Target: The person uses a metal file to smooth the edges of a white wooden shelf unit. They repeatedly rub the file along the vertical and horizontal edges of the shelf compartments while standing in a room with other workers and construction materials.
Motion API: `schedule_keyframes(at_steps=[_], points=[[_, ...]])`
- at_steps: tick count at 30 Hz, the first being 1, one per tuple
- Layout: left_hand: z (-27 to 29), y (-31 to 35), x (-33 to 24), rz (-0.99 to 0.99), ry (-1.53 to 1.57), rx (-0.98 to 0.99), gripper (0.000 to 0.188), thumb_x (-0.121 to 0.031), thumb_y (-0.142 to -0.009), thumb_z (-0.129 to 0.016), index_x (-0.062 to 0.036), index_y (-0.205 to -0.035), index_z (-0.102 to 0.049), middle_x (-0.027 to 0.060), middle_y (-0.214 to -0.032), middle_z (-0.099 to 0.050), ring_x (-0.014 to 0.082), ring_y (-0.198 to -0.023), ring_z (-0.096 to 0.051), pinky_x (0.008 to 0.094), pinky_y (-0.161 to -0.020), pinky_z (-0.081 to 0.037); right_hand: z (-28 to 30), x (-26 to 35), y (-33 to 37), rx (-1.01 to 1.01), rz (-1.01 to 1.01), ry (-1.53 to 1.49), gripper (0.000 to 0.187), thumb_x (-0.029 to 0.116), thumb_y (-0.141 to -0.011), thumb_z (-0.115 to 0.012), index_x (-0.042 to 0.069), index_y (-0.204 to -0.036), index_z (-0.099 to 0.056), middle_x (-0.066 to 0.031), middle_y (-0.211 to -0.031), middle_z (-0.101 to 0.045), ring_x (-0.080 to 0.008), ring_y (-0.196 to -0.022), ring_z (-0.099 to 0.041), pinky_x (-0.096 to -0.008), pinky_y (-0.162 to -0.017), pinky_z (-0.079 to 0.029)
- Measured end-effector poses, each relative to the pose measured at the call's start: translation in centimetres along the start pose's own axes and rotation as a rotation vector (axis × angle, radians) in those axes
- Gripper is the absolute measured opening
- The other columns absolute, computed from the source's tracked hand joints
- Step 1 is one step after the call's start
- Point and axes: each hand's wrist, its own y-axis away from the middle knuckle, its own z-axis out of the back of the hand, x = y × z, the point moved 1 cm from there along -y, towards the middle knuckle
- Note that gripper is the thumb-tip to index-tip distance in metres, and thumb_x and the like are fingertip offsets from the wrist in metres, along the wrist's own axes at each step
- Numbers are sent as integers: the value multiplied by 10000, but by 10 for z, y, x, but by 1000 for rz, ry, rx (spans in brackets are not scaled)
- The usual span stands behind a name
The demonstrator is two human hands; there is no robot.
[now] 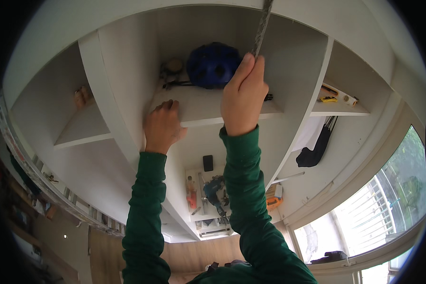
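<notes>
While right fingers (259, 69) pinch it, a slim mottled strip (262, 27) slants.

A white built-in shelving unit (102, 80) filled most of the view, its open compartments in soft shade toward ten, twelve and two o'clock. A plain pale wall (352, 135) stood at three. At four, strong daylight came through a large window (364, 225), with a white barred grille (377, 203) beyond it and greenery (407, 165) just past three. Wood-toned panelling or flooring (189, 255) showed at six; a ladder-like frame (80, 206) slanted across eight, the area behind it dim.
</notes>
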Motion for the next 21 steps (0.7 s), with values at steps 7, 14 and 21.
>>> schedule_keyframes(at_steps=[7,14,21], points=[[2,1,0,-1,-13,20,412,-201,-602,-829,-32,-917,-625,145,-884,-666,302,-807,-690,368,-691,-581,4,15,-10,-113,108,1,337,252,-1076,-406,4,-851,-446,-171,-534,-464,-377,-434,-447,-412,-433,-356],[0,0,0,-31,-10,-64,368,-216,-633,-810,-32,-890,-622,147,-877,-669,307,-804,-692,374,-686,-583,10,15,-8,-102,151,155,273,240,-1068,-417,27,-896,-421,-170,-501,-499,-401,-457,-569,-431,-379,-409],[0,-1,0,-23,-2,-35,365,-232,-640,-810,-24,-866,-612,156,-867,-670,314,-790,-692,374,-687,-583,3,5,2,-80,82,137,314,252,-1081,-393,5,-898,-457,-179,-549,-490,-354,-444,-524,-383,-440,-391]])
